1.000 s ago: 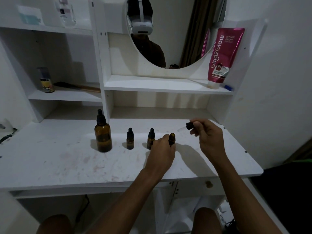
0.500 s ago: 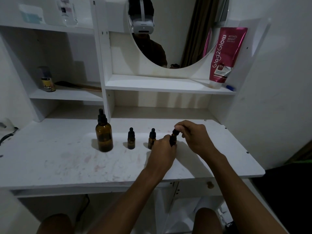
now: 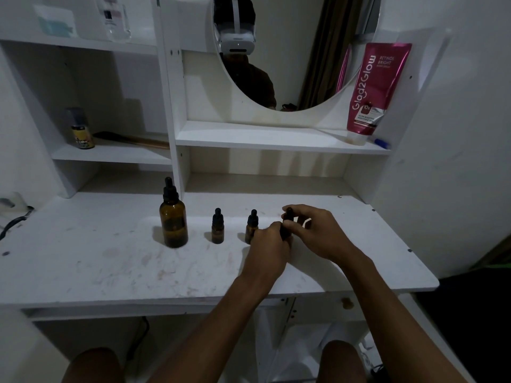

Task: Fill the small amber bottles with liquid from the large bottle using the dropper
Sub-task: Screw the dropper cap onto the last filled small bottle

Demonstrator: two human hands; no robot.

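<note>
Dim, bluish light; soft shadows; wide-angle bending at edges; lower left corner blurred.

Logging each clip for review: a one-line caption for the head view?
Left hand grips a small amber bottle; right hand pinches its dropper cap.

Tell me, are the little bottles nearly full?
Fill levels don't show, so what's left is unclear. Two small amber bottles stand capped. The left hand holds the third bottle while the right hand pinches its dropper cap. The large amber bottle stands capped.
</note>
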